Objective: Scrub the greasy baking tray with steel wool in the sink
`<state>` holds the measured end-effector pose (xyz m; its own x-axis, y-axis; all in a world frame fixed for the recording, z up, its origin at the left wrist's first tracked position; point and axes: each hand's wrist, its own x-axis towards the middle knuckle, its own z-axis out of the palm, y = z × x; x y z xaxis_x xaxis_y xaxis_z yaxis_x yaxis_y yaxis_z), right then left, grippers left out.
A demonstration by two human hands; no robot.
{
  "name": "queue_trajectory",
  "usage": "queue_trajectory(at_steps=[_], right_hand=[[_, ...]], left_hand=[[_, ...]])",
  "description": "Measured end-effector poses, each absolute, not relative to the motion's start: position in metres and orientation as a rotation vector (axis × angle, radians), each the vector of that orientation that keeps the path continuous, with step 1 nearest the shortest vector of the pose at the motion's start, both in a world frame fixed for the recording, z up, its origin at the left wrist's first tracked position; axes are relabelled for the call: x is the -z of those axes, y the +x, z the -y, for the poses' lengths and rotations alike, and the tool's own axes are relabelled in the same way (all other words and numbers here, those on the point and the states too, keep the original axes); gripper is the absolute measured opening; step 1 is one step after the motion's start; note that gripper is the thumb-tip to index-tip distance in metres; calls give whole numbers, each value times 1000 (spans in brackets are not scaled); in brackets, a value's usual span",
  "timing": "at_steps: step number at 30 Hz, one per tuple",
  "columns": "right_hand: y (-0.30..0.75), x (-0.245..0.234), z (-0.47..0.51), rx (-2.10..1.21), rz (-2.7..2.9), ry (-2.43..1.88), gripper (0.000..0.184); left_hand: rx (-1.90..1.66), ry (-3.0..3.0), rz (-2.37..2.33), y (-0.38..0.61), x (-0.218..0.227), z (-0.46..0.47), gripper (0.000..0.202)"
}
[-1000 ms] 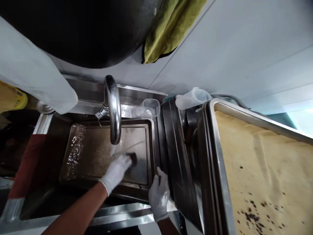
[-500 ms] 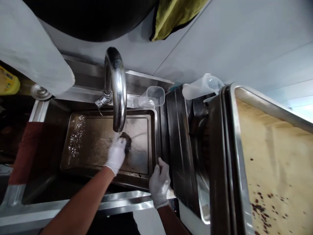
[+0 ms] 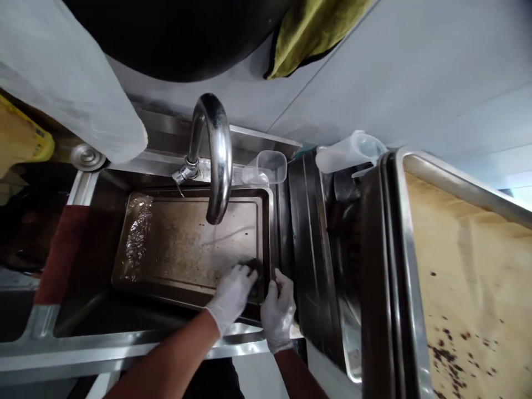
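Head view, items listed from largest to smallest.

Wall (image 3: 415,66) — pale, smooth panels filling the upper right. A dark rounded vessel (image 3: 178,33) hangs at the top, with a yellow-green cloth (image 3: 307,33) draped beside it and a white cloth (image 3: 70,83) at upper left.

Lined trays (image 3: 457,266) — a stack of steel trays at right, the top one covered by a tan sheet with dark crumbs near its lower edge. More dark steel trays (image 3: 307,249) stand on edge between this stack and the sink.

Sink (image 3: 137,338) — a stainless basin with a bright front rim and a dark red cloth (image 3: 62,249) over its left edge.

Baking tray (image 3: 183,244) — lying flat in the sink, wet and brown-stained, foam along its left end.

Tap (image 3: 218,160) — a curved chrome spout arching over the tray; a thin stream of water falls from it onto the tray.

Left hand (image 3: 233,293) — white-gloved, bare forearm reaching in from below, fingers curled and pressing down on a dark scrubbing pad (image 3: 251,267) at the tray's near right corner.

Right hand (image 3: 279,310) — white-gloved, just beside the left, fingers hooked over the tray's right rim and gripping it.

Clear plastic jugs — one (image 3: 270,166) on the ledge behind the sink, another (image 3: 353,152) lying farther right.

Yellow container (image 3: 25,144) — at far left, partly hidden.
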<state>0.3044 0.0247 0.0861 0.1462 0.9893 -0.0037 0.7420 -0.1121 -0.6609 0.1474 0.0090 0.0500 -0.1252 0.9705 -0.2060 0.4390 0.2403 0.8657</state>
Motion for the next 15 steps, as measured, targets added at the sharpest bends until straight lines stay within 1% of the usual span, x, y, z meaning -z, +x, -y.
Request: queue_trajectory(at_steps=[1,2,4,5,7,9,10,12,15], right_hand=[[304,-86,-25,-633,1623,-1923,39],[304,-86,-25,-632,1607,-1932,38],[303,-85,-24,-617,1606,-1941,37],[302,-85,-24,-612,1611,-1942,37],[302,-85,-23,-618,1606,-1938,37],[302,-85,-23,-641,1592,-1928,36],[303,-86,-23,-654,1582,-1925,36],[304,-86,-24,-669,1561,-1922,35],[304,-89,-25,-695,1521,-1938,33]], left_hand=[[-793,1311,-1733,138,-43,3,38],[-777,1236,-1815,122,-35,14,36],[-835,900,-1975,83,-16,30,23],[-941,648,-1965,65,-8,33,21],[-1176,148,-1757,42,-2,28,32],[-1343,-148,-1505,38,-10,15,50],[-1389,-202,-1436,40,-17,9,55],[-1442,-209,-1408,46,-34,0,57],[-1517,-170,-1457,48,-52,-9,52]])
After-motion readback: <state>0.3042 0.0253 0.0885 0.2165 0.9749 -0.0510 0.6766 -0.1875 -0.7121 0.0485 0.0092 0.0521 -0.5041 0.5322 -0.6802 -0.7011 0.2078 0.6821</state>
